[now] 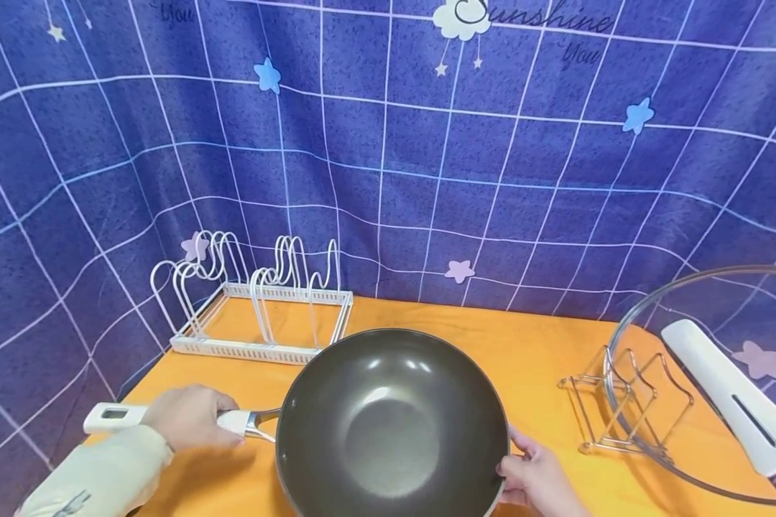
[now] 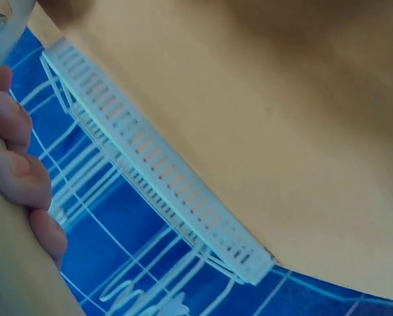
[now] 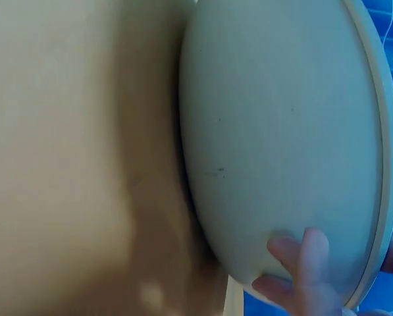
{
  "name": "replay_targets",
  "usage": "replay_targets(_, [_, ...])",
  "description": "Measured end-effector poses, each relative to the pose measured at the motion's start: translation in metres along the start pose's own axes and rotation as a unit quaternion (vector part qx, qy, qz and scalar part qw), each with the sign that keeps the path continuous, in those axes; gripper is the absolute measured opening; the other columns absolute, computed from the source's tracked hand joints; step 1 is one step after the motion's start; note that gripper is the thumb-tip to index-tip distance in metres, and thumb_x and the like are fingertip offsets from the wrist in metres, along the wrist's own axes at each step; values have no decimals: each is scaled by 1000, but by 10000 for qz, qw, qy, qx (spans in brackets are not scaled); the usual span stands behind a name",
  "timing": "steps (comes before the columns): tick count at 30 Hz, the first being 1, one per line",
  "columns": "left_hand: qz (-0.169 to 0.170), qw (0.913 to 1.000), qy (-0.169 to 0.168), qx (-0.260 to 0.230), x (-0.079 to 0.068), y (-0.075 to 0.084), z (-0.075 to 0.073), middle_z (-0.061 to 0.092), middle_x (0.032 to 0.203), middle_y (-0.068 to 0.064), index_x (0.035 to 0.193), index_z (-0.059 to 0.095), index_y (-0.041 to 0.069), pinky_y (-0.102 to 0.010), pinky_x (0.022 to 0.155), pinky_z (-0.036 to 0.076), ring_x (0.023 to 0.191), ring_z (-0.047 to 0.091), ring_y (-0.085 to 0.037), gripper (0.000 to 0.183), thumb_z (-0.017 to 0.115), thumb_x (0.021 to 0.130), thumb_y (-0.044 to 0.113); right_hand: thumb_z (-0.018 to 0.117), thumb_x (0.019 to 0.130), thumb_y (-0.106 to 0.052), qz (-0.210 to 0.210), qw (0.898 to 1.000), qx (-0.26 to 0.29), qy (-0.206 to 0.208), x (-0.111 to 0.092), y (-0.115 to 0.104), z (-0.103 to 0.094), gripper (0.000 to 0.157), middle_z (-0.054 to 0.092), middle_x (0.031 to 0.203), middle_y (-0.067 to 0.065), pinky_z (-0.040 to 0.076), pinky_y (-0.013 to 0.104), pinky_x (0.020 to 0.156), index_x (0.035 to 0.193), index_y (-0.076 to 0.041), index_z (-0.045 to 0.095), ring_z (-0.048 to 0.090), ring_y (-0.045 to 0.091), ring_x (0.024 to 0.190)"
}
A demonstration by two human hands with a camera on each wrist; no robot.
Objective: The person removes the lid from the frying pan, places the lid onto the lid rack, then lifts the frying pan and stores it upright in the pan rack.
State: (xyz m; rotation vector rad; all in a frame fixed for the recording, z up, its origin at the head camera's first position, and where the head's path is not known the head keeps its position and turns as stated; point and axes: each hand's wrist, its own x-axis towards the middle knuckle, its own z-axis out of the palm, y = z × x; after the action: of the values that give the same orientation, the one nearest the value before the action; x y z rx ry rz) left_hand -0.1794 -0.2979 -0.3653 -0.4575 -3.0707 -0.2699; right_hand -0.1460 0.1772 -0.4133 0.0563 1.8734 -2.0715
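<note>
A deep wok (image 1: 391, 431) with a dark, shiny inside faces up, low over the table at the front centre. My left hand (image 1: 190, 416) grips its white handle (image 1: 234, 422), which points left. At the wok's right side, my right hand (image 1: 533, 470) holds the rim, thumb over the edge and fingers beneath. In the right wrist view the wok's pale outer wall (image 3: 282, 118) shows, with fingertips (image 3: 288, 253) against it. The left wrist view catches only curled fingers (image 2: 22, 178) at its left edge; the wok is out of that frame.
Behind the wok at left stands a white wire rack (image 1: 246, 350) with upright loops. At right, a glass lid (image 1: 653, 291) with a long white handle (image 1: 727, 395) leans in a small metal wire stand (image 1: 611, 445). An orange cloth (image 1: 478, 323) covers the table; a blue curtain (image 1: 414, 143) hangs behind.
</note>
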Motion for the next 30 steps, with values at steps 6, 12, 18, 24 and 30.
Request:
replay_targets(6, [0, 10000, 62, -65, 5, 13, 5, 50, 61, 16, 75, 67, 31, -27, 49, 36, 59, 43, -7, 28, 78, 63, 53, 51, 80, 4, -157, 9994, -204, 220, 2, -8, -13, 80, 63, 74, 3, 58, 37, 69, 148, 9, 8, 53, 6, 50])
replay_targets(12, [75, 9998, 171, -110, 12, 25, 11, 48, 58, 16, 75, 68, 28, -27, 47, 34, 56, 42, -7, 29, 78, 63, 52, 51, 78, 5, -272, 9986, -274, 353, 3, -12, -27, 81, 69, 91, 12, 58, 40, 69, 147, 10, 10, 58, 8, 52])
replay_targets(18, [255, 9995, 72, -161, 16, 28, 12, 49, 60, 17, 76, 67, 27, -26, 49, 37, 57, 42, -6, 28, 78, 65, 51, 51, 80, 5, -187, 9987, -298, 381, 2, -11, -33, 80, 70, 91, 13, 58, 40, 69, 147, 10, 8, 66, 15, 58])
replay_targets(24, [1015, 9944, 15, -298, 13, 11, 5, 56, 72, 21, 89, 71, 23, -24, 54, 41, 63, 46, 1, 30, 77, 71, 46, 52, 87, -1, 42, 9998, -105, 188, -5, -6, -33, 80, 69, 93, 13, 58, 41, 71, 148, 6, 0, 70, 22, 70])
replay_targets(30, [987, 9950, -90, -71, 7, -1, 2, 52, 67, 21, 83, 68, 24, -24, 50, 38, 59, 42, 0, 28, 75, 71, 49, 58, 89, -9, 352, 9989, 312, 49, -16, 11, -22, 88, 68, 99, 23, 56, 48, 71, 146, 8, -8, 70, 35, 81])
